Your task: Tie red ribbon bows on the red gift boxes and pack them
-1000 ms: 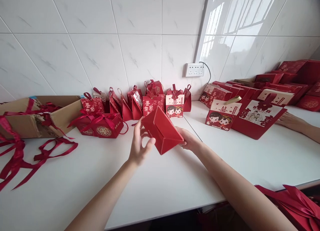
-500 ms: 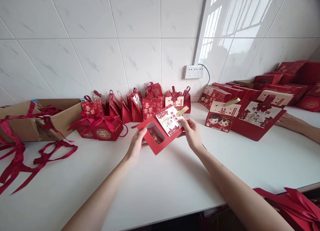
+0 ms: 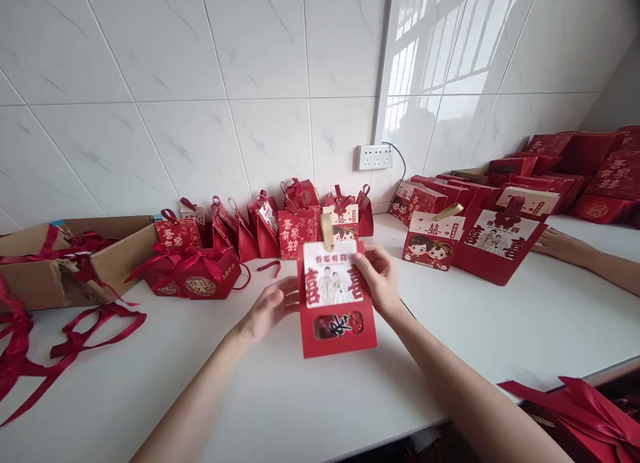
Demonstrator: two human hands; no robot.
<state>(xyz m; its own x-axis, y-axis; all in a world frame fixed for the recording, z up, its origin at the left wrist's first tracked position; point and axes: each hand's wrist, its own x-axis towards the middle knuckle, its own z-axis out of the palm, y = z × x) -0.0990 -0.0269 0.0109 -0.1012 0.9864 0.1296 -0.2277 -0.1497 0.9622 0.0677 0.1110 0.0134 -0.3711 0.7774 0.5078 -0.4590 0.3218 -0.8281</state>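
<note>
My right hand grips a red gift box by its upper right side, thumb on the front. The box is upright over the table, with a white card showing a drawn couple, a gold strap on top and a small window with something red and dark inside. At the box's left edge is my left hand, its fingers apart and slightly blurred; some fingertips are hidden behind the box. Whether they touch it I cannot tell.
Small red gift boxes line the tiled wall. Left are a cardboard box, loose ribbons and a ribbon-tied box. Right stand a couple-print box and a red bag, with another person's hand beside them.
The gift box has turned from slanted to upright, its window now at the bottom. My left hand has come off its corner and opened; the view has shifted slightly.
</note>
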